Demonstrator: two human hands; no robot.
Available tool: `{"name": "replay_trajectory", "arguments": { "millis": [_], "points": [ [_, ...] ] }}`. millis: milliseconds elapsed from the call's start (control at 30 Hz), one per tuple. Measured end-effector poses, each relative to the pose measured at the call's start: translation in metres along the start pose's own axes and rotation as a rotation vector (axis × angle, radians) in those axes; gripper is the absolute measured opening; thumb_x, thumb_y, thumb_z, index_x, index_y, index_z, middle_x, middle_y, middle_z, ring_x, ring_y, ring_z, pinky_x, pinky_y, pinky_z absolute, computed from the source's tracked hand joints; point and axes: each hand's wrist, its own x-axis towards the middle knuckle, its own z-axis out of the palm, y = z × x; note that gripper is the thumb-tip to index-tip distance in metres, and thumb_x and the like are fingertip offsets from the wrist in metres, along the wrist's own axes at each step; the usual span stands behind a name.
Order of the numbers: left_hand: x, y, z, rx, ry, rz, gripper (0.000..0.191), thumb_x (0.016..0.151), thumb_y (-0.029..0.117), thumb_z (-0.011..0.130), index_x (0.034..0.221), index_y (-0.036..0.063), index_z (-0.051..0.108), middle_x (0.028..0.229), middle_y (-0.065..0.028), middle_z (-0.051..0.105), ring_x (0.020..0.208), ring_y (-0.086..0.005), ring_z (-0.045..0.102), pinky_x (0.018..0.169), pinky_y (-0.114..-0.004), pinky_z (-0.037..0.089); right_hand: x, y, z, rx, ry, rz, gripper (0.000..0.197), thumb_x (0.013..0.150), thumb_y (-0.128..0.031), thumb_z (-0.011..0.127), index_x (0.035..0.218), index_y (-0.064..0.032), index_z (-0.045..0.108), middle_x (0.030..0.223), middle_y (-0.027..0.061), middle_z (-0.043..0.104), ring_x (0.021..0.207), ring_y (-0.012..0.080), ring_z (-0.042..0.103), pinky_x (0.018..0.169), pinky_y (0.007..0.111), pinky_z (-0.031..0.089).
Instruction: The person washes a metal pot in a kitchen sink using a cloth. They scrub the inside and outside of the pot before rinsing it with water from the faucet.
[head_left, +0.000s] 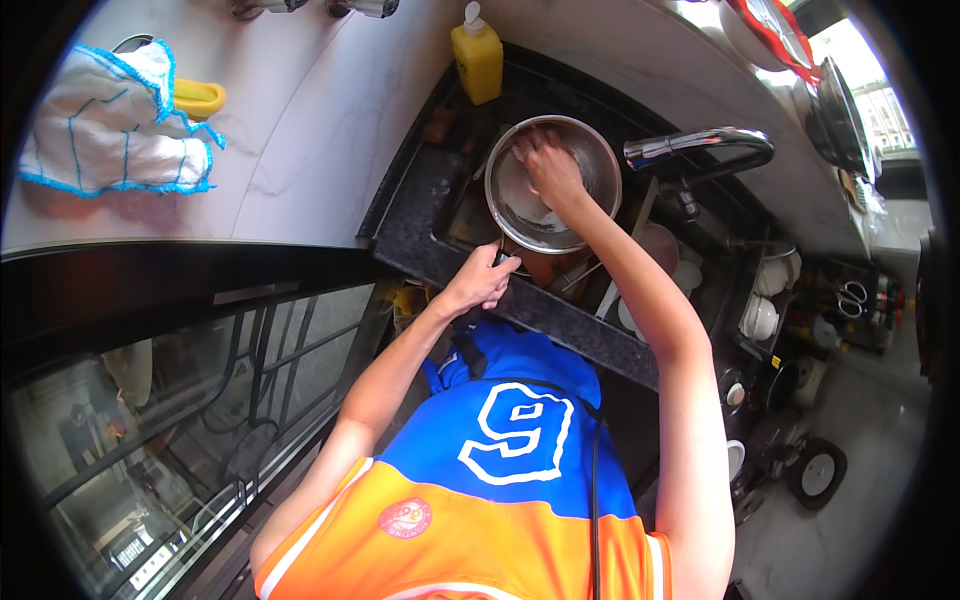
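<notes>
A round stainless steel pan (595, 142) is tilted over the sink, its inside wet and streaked with whitish suds. My left hand (482, 279) is closed around the pan's dark handle, just over the sink's front edge. My right hand (550, 166) is inside the pan, against its inner wall, fingers bent; whether it holds a scrubber cannot be told. A chrome faucet (701, 146) arches to the right of the pan. Under the pan, the sink holds utensils and a few dishes, partly hidden.
A yellow pump bottle (478, 64) stands at the sink's back left corner. Left of it, a white cloth with blue edging (120, 127) lies on the marble counter. The dark stone sink edge (577, 326) runs before me. White bowls (759, 319) sit in a rack at right.
</notes>
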Motion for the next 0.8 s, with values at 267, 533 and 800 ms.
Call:
{"name": "replay_trajectory", "arguments": {
  "millis": [267,533,800],
  "points": [
    [-0.001,-0.003,-0.004,-0.037,-0.002,0.006,0.023,0.096,0.016,0.051,0.115,0.0060,0.044,0.055,0.0038,0.038,0.037,-0.0045,0.033,0.032,-0.021,0.028,-0.036,0.030,0.022,0.098,-0.548,-0.069,0.035,0.073,-0.023,0.066,0.098,0.0017,0.064,0.086,0.0238,0.066,0.084,0.0339,0.067,0.078,0.040,0.054],
    [0.000,-0.003,-0.003,-0.033,-0.049,-0.024,0.023,0.096,0.015,0.050,0.114,0.0055,0.040,0.053,0.0041,0.035,0.036,-0.0048,0.032,0.032,-0.022,0.028,-0.037,-0.031,0.020,1.361,-0.254,0.460,0.036,0.083,-0.021,0.058,0.111,0.0003,0.056,0.103,0.0125,0.063,0.087,0.0237,0.061,0.077,0.035,0.051],
    [0.002,0.011,-0.002,-0.022,-0.056,0.005,0.022,0.095,0.016,0.051,0.111,0.0042,0.040,0.052,0.0042,0.035,0.036,-0.0052,0.033,0.032,-0.022,0.028,-0.016,-0.030,0.012,1.983,-0.403,0.809,0.029,0.089,-0.030,0.049,0.100,-0.0052,0.058,0.092,0.0131,0.063,0.082,0.0260,0.061,0.077,0.040,0.049]
  ]
}}
